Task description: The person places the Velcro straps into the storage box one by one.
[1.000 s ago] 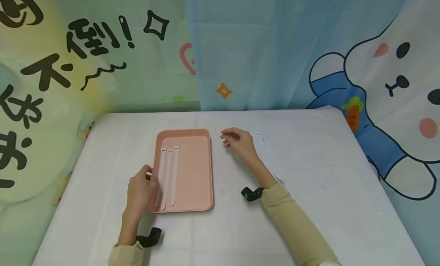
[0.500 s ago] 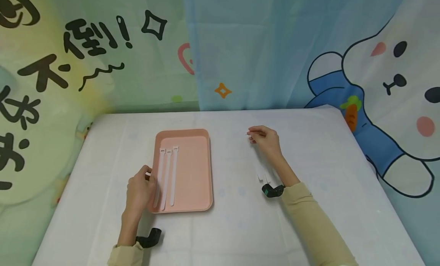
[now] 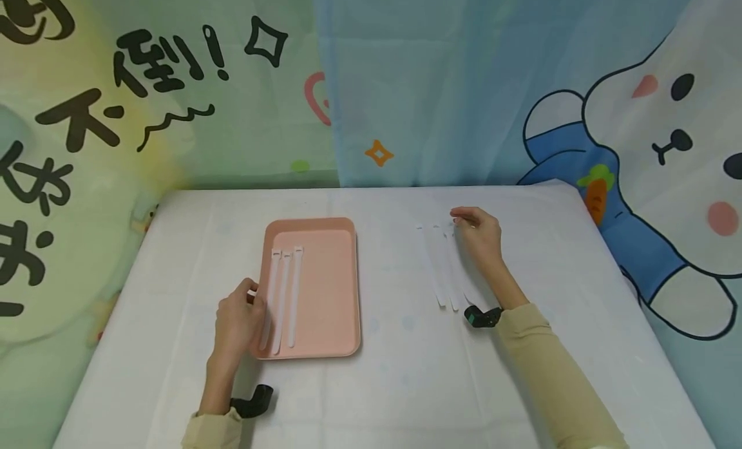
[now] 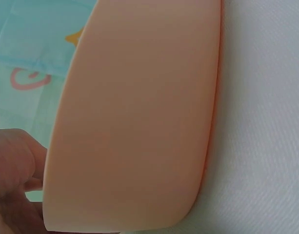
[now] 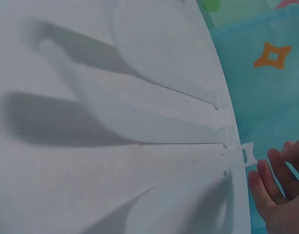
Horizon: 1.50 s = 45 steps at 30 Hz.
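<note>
A pink rectangular tray (image 3: 329, 288) lies on the left half of the table. My left hand (image 3: 236, 317) holds its left rim; the tray's side wall (image 4: 129, 117) fills much of the left wrist view. Inside the tray, three slim white plastic sticks (image 3: 282, 301) with wider, slotted heads lie side by side. Three similar sticks lie on the right: a left one (image 3: 429, 265), a middle one (image 3: 445, 265) and a right one (image 3: 459, 268). My right hand (image 3: 481, 239) is at the right one's far end, its relaxed fingertips right beside the slotted head (image 5: 247, 155).
A white cloth (image 3: 377, 397) covers the table, with its far edge close beyond my right hand. Behind it hangs a printed curtain (image 3: 417, 82) with cartoon figures. Each wrist carries a black camera, such as the left one (image 3: 252, 402).
My right hand has moved right from beside the tray, past the left and middle sticks, to the right one. The left hand and tray have stayed put.
</note>
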Each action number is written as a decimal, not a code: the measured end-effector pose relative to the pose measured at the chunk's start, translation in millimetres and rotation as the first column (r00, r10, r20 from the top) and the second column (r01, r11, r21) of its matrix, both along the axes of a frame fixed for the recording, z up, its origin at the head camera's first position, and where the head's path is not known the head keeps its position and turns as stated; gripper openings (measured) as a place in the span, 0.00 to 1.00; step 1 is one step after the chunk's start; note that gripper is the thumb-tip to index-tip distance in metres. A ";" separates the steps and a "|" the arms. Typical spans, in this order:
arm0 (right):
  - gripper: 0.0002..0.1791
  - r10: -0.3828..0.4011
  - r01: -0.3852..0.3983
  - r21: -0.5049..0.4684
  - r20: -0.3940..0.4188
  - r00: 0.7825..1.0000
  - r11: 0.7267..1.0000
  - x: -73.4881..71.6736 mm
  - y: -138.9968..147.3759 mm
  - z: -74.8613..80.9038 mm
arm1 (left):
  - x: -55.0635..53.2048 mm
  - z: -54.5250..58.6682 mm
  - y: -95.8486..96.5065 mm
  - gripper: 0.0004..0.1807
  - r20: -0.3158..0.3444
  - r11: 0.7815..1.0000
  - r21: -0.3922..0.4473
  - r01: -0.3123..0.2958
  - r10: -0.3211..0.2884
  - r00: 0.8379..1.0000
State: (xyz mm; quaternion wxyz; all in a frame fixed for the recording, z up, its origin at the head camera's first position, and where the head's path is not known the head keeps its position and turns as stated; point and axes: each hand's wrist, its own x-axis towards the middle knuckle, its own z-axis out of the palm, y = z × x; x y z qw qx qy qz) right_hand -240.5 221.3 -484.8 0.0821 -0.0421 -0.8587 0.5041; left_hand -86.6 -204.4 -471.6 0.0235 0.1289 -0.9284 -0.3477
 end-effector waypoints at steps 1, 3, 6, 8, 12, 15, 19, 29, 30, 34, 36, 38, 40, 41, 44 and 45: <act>0.15 0.010 -0.010 -0.003 0.014 1.000 1.000 -0.2 0.6 -0.8 | 0.2 0.2 0.2 0.13 0.005 1.000 0.002 -0.001 0.001 1.000; 0.16 0.029 -0.029 -0.009 0.044 0.999 1.000 0.9 2.1 -1.2 | 0.1 0.6 1.4 0.13 0.012 1.000 0.003 0.000 0.000 1.000; 0.16 0.048 -0.046 -0.022 0.091 0.995 0.999 1.1 2.6 -2.3 | -0.1 0.6 2.0 0.13 0.010 1.000 0.000 0.001 -0.001 1.000; 0.17 0.050 -0.047 -0.029 0.115 0.992 0.998 1.9 2.7 -3.3 | -0.3 0.5 1.9 0.13 0.007 1.000 -0.001 0.002 -0.002 1.000; 0.17 0.050 -0.044 -0.044 0.151 0.987 0.998 4.3 2.2 -5.4 | -0.1 0.7 1.4 0.13 0.007 1.000 0.000 -0.002 0.002 1.000; 0.17 0.054 -0.048 -0.038 0.166 0.985 0.998 6.5 1.7 -5.8 | 0.2 0.8 1.1 0.13 0.008 1.000 0.002 -0.005 0.005 1.000; 0.17 0.066 -0.063 -0.021 0.178 0.982 0.998 9.7 1.6 -5.2 | 0.4 0.7 1.0 0.13 0.006 1.000 0.005 -0.006 0.006 1.000; 0.16 0.066 -0.069 0.010 0.192 0.979 0.998 13.2 2.5 -8.0 | 0.0 0.8 0.9 0.13 0.017 1.000 -0.001 -0.007 0.007 1.000; 0.16 0.062 -0.067 0.016 0.188 0.980 0.998 13.2 2.4 -8.1 | 0.2 0.8 1.0 0.13 0.018 1.000 -0.001 -0.007 0.007 1.000; 0.15 0.050 -0.057 0.037 0.177 0.983 0.998 13.0 2.8 -6.8 | 0.8 0.5 1.2 0.13 0.019 1.000 0.006 -0.006 0.006 1.000; 0.15 0.046 -0.055 0.043 0.175 0.983 0.998 12.9 3.2 -5.3 | 1.0 0.1 1.3 0.13 0.018 1.000 0.007 -0.005 0.005 1.000; 0.15 0.047 -0.055 0.038 0.173 0.984 0.998 12.6 3.8 -3.8 | 0.9 -0.3 1.4 0.13 0.013 1.000 0.007 -0.004 0.003 1.000; 0.15 0.052 -0.058 0.032 0.171 0.984 0.998 12.5 4.5 -2.0 | 0.8 -0.4 1.3 0.13 0.008 1.000 0.004 -0.004 0.004 1.000; 0.15 0.054 -0.060 0.030 0.170 0.984 0.998 12.4 5.1 -1.4 | 0.7 -0.4 1.3 0.13 0.006 1.000 0.004 -0.005 0.005 1.000; 0.15 0.063 -0.068 0.029 0.165 0.984 0.997 12.8 6.9 0.7 | 0.3 -0.2 1.3 0.13 0.004 1.000 0.004 -0.005 0.005 1.000; 0.15 0.064 -0.070 0.026 0.165 0.984 0.997 13.1 7.5 1.5 | 0.2 -0.2 1.1 0.13 0.005 1.000 0.005 -0.004 0.004 1.000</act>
